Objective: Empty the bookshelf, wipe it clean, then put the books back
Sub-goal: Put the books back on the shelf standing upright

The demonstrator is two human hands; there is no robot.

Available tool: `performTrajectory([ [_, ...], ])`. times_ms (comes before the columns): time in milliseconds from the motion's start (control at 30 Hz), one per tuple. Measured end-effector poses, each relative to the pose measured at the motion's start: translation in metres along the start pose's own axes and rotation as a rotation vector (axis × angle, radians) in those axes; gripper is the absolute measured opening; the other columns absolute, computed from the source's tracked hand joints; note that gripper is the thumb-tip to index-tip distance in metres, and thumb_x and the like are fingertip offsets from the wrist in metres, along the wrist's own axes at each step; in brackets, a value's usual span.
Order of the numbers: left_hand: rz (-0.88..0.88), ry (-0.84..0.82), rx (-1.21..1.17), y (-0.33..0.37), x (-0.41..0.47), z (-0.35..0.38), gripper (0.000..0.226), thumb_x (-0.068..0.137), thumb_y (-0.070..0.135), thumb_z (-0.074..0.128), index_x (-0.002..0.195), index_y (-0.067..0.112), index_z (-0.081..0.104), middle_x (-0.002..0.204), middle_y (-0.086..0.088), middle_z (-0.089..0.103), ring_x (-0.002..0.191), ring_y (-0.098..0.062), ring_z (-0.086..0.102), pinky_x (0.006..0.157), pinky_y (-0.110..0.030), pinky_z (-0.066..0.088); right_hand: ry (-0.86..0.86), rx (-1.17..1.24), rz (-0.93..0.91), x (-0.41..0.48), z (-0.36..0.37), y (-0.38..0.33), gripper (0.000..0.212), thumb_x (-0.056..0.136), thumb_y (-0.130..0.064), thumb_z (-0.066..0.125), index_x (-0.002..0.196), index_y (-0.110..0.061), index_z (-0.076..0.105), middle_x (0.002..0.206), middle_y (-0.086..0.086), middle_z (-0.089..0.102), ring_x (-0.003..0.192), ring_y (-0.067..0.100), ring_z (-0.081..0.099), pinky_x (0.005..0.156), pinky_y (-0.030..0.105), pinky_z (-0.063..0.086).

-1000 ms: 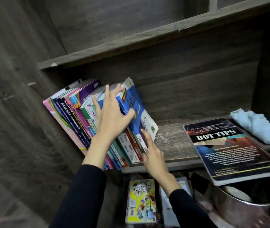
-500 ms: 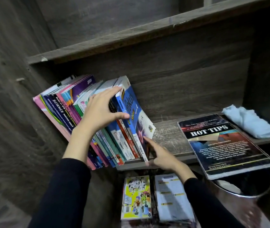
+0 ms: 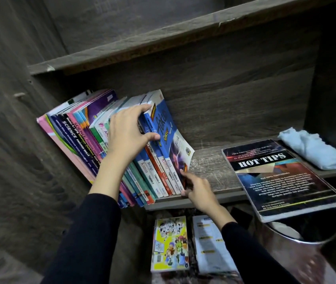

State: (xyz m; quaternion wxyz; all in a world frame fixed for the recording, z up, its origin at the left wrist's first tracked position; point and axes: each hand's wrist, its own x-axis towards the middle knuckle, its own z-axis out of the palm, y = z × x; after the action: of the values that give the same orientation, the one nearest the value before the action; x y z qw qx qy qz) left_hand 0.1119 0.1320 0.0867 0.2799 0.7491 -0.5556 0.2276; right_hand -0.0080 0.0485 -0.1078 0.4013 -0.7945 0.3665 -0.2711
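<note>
dark grey wood-grain boards close in the scene: a side wall (image 3: 19, 140) on the left, an upper shelf (image 3: 163, 37) overhead, and the shelf board (image 3: 210, 171) that carries everything. a row of books (image 3: 74, 138) stands at the left end of that board, spines facing out. all of them lean left, tops toward the side wall, so their long axis runs from lower right to upper left.

the left grip (image 3: 129, 138) is clenched on the right part of the row, fingers hooked over the top edges and thumb pressed on the spines. the right grip (image 3: 198, 188) is lower, at the board's front edge. it pinches the foot of the outermost blue book (image 3: 169, 132), thumb at the bottom of the spine and fingers tucked behind the cover. so the row lies under the left grip and just left of the right one, held at top and bottom along its tilt.

well apart to the right, the hot tips book (image 3: 279, 177) lies flat and face up, its near end overhanging the front edge. a pale blue cloth (image 3: 314, 148) is bunched just beyond it. the right grip is the nearer one to both. below the board lie a yellow comic (image 3: 170, 244) and a white booklet (image 3: 210, 244), beside a metal bin (image 3: 298, 255).

my guess is that the row is being squared up or drawn out as a bunch; i cannot tell which. either way the move should follow the slant of the spines, or the end books may fan out and slide.
</note>
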Motion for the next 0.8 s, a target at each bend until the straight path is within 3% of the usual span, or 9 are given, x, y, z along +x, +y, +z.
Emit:
performTrajectory([
  [133,-0.037,0.021,-0.006,-0.001,0.002,0.006,0.07,0.065,0.039,0.082,0.127,0.023,0.053,0.126,0.005,0.055,0.119,-0.018,0.044,0.097,-0.031,0.027,0.047,-0.018,0.029,0.002,0.003,0.001,0.064,0.086,-0.005,0.066,0.14,-0.029,0.044,0.119,0.011,0.064,0.055,-0.002,0.049,0.069,0.031,0.055],
  [267,-0.05,0.047,-0.005,-0.001,0.002,0.011,0.067,0.067,0.038,0.081,0.126,0.022,0.052,0.125,0.005,0.055,0.117,-0.017,0.042,0.096,-0.029,0.027,0.025,-0.107,0.016,0.002,0.003,0.0,0.065,0.089,-0.004,0.061,0.143,-0.031,0.038,0.101,0.004,0.071,0.082,0.011,0.065,0.08,0.035,0.054],
  [333,-0.042,0.063,0.002,-0.001,0.0,0.011,0.068,0.068,0.037,0.08,0.128,0.021,0.052,0.126,0.004,0.054,0.118,-0.017,0.041,0.096,-0.027,0.026,-0.001,-0.199,0.002,0.0,0.003,-0.002,0.065,0.092,-0.011,0.06,0.146,-0.031,0.032,0.089,-0.001,0.068,0.079,0.011,0.059,0.076,0.028,0.05],
  [433,-0.044,0.044,0.049,0.003,-0.005,0.013,0.073,0.074,0.038,0.075,0.137,0.02,0.044,0.137,0.004,0.049,0.129,-0.016,0.036,0.11,-0.032,0.018,-0.062,-0.277,-0.012,-0.003,-0.001,-0.009,0.066,0.094,-0.016,0.058,0.15,-0.028,0.024,0.106,0.011,0.065,0.08,0.018,0.054,0.078,0.032,0.048],
  [533,-0.119,0.021,0.166,0.014,-0.018,0.023,0.082,0.085,0.034,0.066,0.15,0.019,0.018,0.157,0.001,0.018,0.145,-0.017,0.012,0.115,-0.04,-0.003,-0.101,-0.207,-0.032,-0.005,-0.019,-0.013,0.065,0.091,-0.005,0.056,0.147,-0.026,0.032,0.124,0.011,0.059,0.084,0.017,0.055,0.081,0.034,0.05],
  [600,-0.217,0.087,0.147,0.03,-0.034,0.033,0.08,0.09,0.03,0.06,0.151,0.015,0.011,0.16,-0.001,0.004,0.146,-0.021,0.002,0.114,-0.042,-0.004,0.03,-0.282,-0.061,-0.007,-0.04,-0.011,0.058,0.089,-0.001,0.055,0.14,-0.025,0.044,0.127,0.005,0.06,0.095,0.016,0.061,0.085,0.031,0.053],
  [633,-0.262,0.137,0.108,0.042,-0.044,0.039,0.075,0.091,0.029,0.057,0.151,0.014,0.014,0.159,-0.003,0.006,0.146,-0.023,0.005,0.115,-0.044,0.002,0.137,-0.324,-0.069,-0.009,-0.055,-0.008,0.054,0.088,0.0,0.055,0.137,-0.023,0.049,0.126,0.004,0.061,0.101,0.016,0.062,0.086,0.03,0.052],
  [733,-0.316,0.233,-0.047,0.08,-0.069,0.062,0.051,0.09,0.03,0.056,0.138,0.018,0.044,0.145,-0.006,0.041,0.134,-0.028,0.035,0.104,-0.047,0.028,0.448,-0.437,-0.005,-0.019,-0.104,0.005,0.038,0.089,-0.008,0.053,0.126,-0.014,0.06,0.119,0.009,0.065,0.109,0.024,0.06,0.088,0.032,0.046],
  [800,-0.362,0.078,-0.139,0.102,-0.083,0.082,0.035,0.091,0.034,0.053,0.122,0.019,0.057,0.126,-0.007,0.057,0.117,-0.031,0.05,0.094,-0.043,0.037,0.577,-0.532,0.12,-0.03,-0.136,0.021,0.031,0.09,-0.014,0.053,0.119,-0.01,0.062,0.113,0.015,0.066,0.107,0.032,0.059,0.084,0.036,0.046],
])
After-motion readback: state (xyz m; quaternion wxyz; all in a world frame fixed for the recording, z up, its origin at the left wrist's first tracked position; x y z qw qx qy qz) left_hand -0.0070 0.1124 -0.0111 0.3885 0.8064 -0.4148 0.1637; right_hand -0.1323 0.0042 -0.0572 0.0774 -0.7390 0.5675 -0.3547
